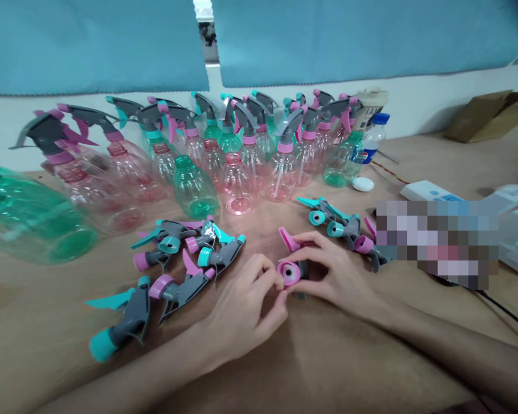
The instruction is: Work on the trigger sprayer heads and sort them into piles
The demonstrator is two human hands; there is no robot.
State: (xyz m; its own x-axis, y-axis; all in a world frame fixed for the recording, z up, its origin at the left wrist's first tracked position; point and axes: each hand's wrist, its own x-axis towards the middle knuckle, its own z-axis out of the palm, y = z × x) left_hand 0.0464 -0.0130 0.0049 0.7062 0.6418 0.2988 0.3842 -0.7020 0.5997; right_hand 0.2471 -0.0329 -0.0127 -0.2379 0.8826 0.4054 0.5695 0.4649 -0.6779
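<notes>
Indoors, brown tabletop (pixel 328 359) under pink spray head (pixel 292 275), white wall (pixel 418 103) behind

Place: you are at an indoor work table (pixel 418 155), set up like a small workshop; whether the room belongs to a home, you cannot tell.
Walls: in front of you, a white wall (pixel 418 100) with a blue covering (pixel 103 52) above it.
Batch: you have many clear pink and green spray bottles (pixel 280 172) crowded together, some topped, some open-necked.
Parts: loose spray heads (pixel 133 310) lie in clusters before you.
Personal touch: a blue-capped drink bottle (pixel 373 141) stands beside your batch.
Packaging: a cardboard box (pixel 492 118) sits at your far right.
</notes>
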